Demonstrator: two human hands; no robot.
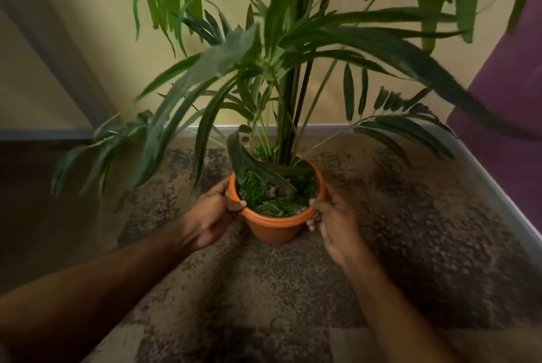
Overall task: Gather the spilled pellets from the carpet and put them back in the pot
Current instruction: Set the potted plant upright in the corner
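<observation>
Pellets (274,190) show as a few pale brown lumps inside the pot (275,226), among the green moss; I can make out roughly three or four, the blur hides the rest. On the carpet (410,216) I cannot tell loose pellets from the speckled pattern, so I give no count there. They look small, hard and light, likely to roll, so I judge pinching or scooping them is the way. One pot, one plant (264,69), two hands. My left hand (215,216) has its fingers closed on the rim's left side, thumb over the lip. The pot stands upright on the carpet near the wall. My right hand (333,223) grips the right rim the same way. Top-heavy with those long leaves, I judge; hold it low and steady.
</observation>
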